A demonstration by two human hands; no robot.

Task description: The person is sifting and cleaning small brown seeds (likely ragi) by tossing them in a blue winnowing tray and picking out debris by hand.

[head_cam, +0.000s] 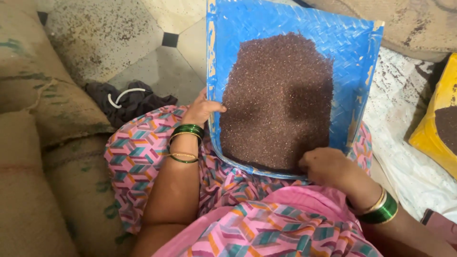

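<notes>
A blue woven winnowing tray [266, 21] rests over my lap, tilted toward me. A thick layer of small dark reddish-brown grain [278, 102] covers most of it. My left hand [201, 109] grips the tray's left rim, thumb lying over the edge beside the grain. My right hand [328, 166] holds the near right corner of the tray, fingers curled at the edge of the grain. Both wrists carry green and gold bangles.
Burlap sacks [33, 114] stand at my left, another lies at the top right. A dark cloth with a white cord [128, 100] lies on the tiled floor. At right, a white woven sheet [404, 123] and a yellow bag [435, 123] holding dark grain.
</notes>
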